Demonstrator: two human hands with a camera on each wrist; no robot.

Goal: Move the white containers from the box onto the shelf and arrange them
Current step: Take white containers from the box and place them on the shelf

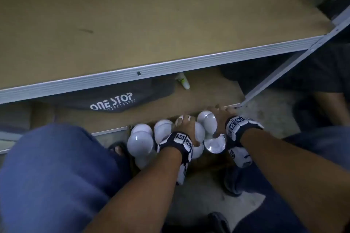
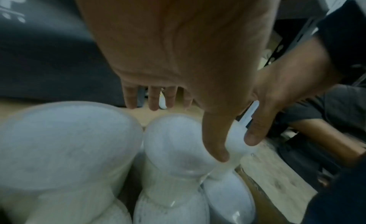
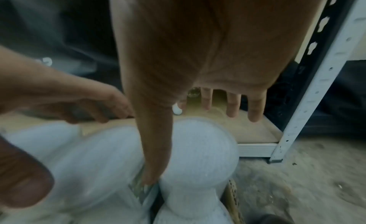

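Note:
Several white containers with round domed caps stand packed upright in a cardboard box on the floor, just in front of the bottom shelf board. My left hand lies over the cap of a middle container. Its fingers are stretched out past the cap and its thumb runs down the cap's right side. My right hand reaches over the rightmost container. Its fingers are straight and spread, and the thumb dips into the gap on that container's left. Neither hand has closed round a cap.
A wide brown upper shelf board with a grey metal rim overhangs the lower one. A black bag and a small white bottle lie on the bottom shelf. The shelf post stands right. My knee crowds the left. Another person's leg is far right.

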